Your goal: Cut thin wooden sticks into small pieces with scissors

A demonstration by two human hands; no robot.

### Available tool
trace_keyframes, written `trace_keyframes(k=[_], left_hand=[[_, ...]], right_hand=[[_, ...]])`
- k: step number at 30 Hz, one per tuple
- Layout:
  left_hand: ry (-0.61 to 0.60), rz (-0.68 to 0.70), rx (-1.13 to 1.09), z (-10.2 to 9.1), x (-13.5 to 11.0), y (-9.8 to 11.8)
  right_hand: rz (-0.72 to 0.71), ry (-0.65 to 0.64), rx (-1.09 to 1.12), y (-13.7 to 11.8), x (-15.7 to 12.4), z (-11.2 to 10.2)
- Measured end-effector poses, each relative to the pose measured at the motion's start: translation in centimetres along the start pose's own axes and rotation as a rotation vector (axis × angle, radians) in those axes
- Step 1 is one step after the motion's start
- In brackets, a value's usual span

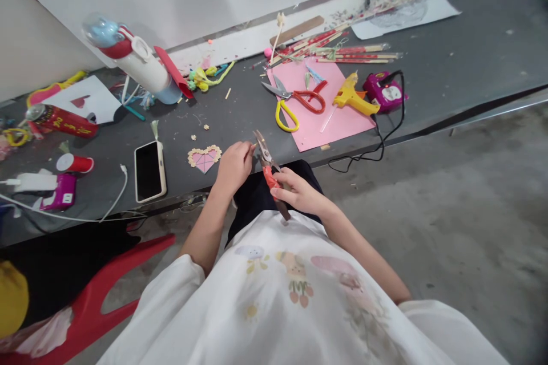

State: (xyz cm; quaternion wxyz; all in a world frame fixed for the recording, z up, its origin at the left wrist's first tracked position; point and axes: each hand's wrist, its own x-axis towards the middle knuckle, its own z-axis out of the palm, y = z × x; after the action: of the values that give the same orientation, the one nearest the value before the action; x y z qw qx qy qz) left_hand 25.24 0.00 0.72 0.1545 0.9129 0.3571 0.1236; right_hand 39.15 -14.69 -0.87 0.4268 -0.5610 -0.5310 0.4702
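My right hand is closed around the red-wrapped handles of a pair of pliers, whose jaws point up toward the table edge. Beside the jaws, my left hand is closed in a pinch. A small pale piece shows at its fingertips, too small to name. To the left of that hand lies a pink paper heart with pale little pieces along its upper edge. Two loose pale bits sit just above the heart.
Pink paper carries scissors and a yellow glue gun, its cord hanging over the edge. Red-wrapped sticks lie behind. On the left are a phone, a bottle, a red can and a thread spool.
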Motion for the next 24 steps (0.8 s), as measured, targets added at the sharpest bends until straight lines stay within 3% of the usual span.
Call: trace_keyframes(k=[11, 24], left_hand=[[0.003, 0.001, -0.039, -0.48, 0.35, 0.07], [0.014, -0.090, 0.059, 0.35, 0.17, -0.23]], right_hand=[[-0.016, -0.034, -0.041, -0.71, 0.33, -0.35], [0.007, 0.048, -0.090, 0.05, 0.72, -0.19]])
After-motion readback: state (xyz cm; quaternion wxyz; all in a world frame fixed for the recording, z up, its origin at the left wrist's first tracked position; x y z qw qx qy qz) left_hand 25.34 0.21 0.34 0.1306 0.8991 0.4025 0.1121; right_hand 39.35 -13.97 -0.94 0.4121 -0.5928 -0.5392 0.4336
